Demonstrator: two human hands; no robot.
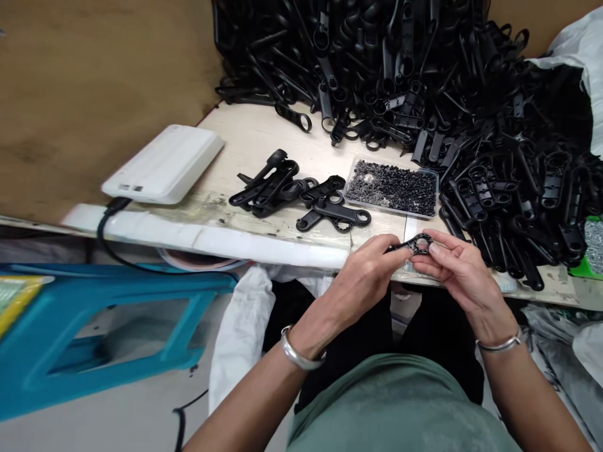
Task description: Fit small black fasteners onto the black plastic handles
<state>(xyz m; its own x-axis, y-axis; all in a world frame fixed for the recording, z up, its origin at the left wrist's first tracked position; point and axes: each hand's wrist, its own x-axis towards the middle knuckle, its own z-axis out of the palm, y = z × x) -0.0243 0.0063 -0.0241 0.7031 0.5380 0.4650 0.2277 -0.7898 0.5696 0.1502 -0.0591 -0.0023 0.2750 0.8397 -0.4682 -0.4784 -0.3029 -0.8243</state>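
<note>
Between my two hands, at the table's front edge, is a black plastic arm-shaped part with a ring end [421, 243]. My left hand [370, 273] has its fingers closed on the narrow end, which they partly cover. The ring end sits pinched by the thumb and fingers of my right hand [464, 276]. Just beyond my hands stands a clear plastic box [349, 191] filled with many small black and silvery pieces, too small to name. Left of that box lies a small group of similar black parts [334, 213], some crossing one another.
A large heap of black plastic parts [480, 125] covers the back and right of the table [211, 220]. On the left lies a white box-like device [164, 163] with a black cable [106, 229]. A blue plastic stool [28, 364] stands below left. A green container [584, 267] shows at far right.
</note>
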